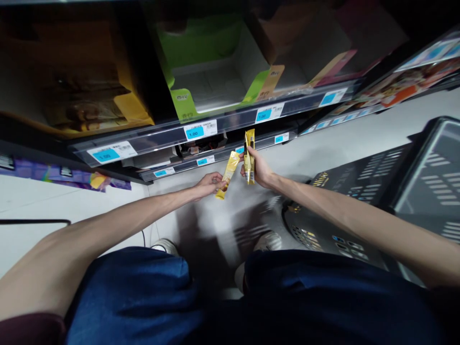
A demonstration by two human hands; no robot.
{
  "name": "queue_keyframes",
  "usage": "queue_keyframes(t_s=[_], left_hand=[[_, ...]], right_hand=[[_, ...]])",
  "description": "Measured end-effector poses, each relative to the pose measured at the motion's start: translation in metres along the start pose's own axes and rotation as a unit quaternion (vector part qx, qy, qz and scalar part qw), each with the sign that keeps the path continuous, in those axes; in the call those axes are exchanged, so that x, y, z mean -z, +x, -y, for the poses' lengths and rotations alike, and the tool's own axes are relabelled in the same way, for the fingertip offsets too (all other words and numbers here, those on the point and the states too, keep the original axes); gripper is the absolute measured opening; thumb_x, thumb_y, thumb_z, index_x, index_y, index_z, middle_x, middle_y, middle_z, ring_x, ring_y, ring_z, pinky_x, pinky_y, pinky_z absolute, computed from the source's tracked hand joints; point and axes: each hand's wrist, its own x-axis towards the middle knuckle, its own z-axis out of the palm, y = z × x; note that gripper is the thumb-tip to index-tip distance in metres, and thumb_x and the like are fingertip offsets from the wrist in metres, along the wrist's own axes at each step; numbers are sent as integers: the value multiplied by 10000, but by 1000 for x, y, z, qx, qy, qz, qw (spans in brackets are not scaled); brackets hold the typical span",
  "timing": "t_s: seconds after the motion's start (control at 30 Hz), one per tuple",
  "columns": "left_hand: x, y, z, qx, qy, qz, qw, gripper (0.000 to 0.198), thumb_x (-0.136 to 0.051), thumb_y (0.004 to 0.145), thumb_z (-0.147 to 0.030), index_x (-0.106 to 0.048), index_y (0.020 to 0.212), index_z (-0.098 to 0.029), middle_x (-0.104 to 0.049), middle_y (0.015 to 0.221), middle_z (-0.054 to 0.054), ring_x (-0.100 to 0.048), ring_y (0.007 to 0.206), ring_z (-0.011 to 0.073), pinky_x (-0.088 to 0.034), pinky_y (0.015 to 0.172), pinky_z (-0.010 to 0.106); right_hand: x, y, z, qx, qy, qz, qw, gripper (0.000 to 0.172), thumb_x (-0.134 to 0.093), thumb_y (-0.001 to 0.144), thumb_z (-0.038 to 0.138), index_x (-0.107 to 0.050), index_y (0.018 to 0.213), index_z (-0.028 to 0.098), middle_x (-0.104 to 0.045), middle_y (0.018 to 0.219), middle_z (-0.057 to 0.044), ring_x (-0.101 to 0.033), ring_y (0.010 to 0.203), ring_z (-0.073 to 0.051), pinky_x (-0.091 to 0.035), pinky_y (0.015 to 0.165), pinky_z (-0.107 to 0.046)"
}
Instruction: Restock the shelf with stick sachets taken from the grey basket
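Note:
My left hand (209, 184) pinches the lower end of a slim yellow snack packet (229, 173), which tilts up to the right. In my right hand (261, 168) are yellow snack packets (249, 160) held upright; they overlap, so I cannot tell how many. The two hands are close together, in front of the lower shelf edge. The top of the left packet comes near the fingers of my right hand. Above them, an open green display box (215, 72) stands on the shelf, and a yellow display box (134, 112) with packets inside stands to its left.
Price labels (200, 130) line the shelf edge (237, 117). A lower shelf holds dark packets (204, 145). On my right stands a grey shopping basket (359, 191) with slotted sides. Purple packaging (64, 173) hangs at the left. My knees and shoes are below, over the pale floor (212, 215).

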Motion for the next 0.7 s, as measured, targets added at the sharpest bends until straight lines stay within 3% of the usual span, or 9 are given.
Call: queue_keyframes(t_s=[0.2, 0.4, 0.53, 0.7], left_hand=[[-3, -1, -5, 10, -95, 9, 995, 456, -745, 774, -487, -422, 923, -202, -673, 996, 57, -706, 902, 201, -550, 774, 399], [-5, 1, -19, -9, -135, -27, 990, 395, -739, 802, -361, -458, 1035, -210, -684, 1061, 72, -699, 911, 189, -536, 788, 372], [-8, 3, -23, -35, -132, -47, 989, 490, -799, 720, -411, -521, 1061, -194, -684, 981, 47, -682, 858, 178, -544, 755, 335], [-11, 4, -21, -64, -99, -91, 989, 588, -876, 605, -374, -533, 1034, -163, -682, 922, 41, -650, 772, 145, -543, 720, 302]], right_hand=[[-1, 2, -5, -18, -27, -61, 998, 101, -572, 813, 272, -519, 853, 196, -558, 609, 21, -570, 481, -135, -458, 431, -236], [0, -1, -18, 30, -72, 5, 997, 304, -780, 687, 333, -546, 815, 188, -589, 657, 27, -588, 561, -118, -469, 469, -215], [-5, -8, -27, 29, -77, -8, 997, 418, -849, 624, 382, -562, 851, 179, -616, 734, 20, -604, 624, -116, -523, 518, -230], [-10, -14, -33, 31, -72, -8, 997, 431, -882, 568, 296, -562, 828, 173, -609, 751, 32, -626, 641, -107, -550, 552, -226]])
